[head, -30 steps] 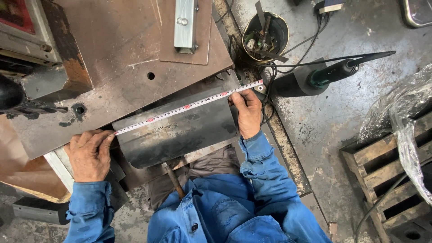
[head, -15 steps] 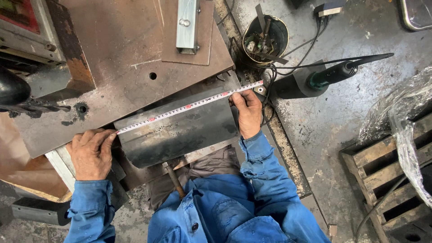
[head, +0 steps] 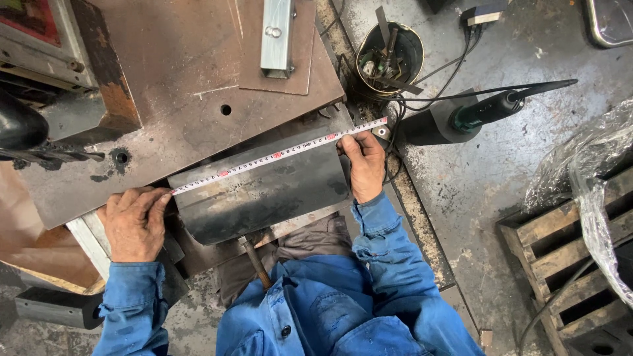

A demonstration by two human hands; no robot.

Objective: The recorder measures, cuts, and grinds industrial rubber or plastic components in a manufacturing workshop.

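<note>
while stretched taut: tape measure (head: 277, 156) runs along the dark steel sheet's (head: 264, 191) far edge
left hand (head: 134, 221): pinching the tape's near end (thumb on it)
right hand (head: 363, 165): fingers pressed on the far end

The floor (head: 501, 198) is grey concrete, stained and scuffed, with a worn strip running along the edge of the rusty steel worktop (head: 165, 79). A dented metal bucket (head: 389, 59) full of scrap bits stands on the floor beside it, with black cables (head: 455, 72) looping past. A dark cylinder with a green handle (head: 461, 118), perhaps a power tool, lies near them. At the right a wooden pallet (head: 560, 257) sits under crumpled clear plastic sheeting (head: 593, 178). A grey metal machine (head: 39, 46) fills the upper left corner. Light is even and soft.
</note>
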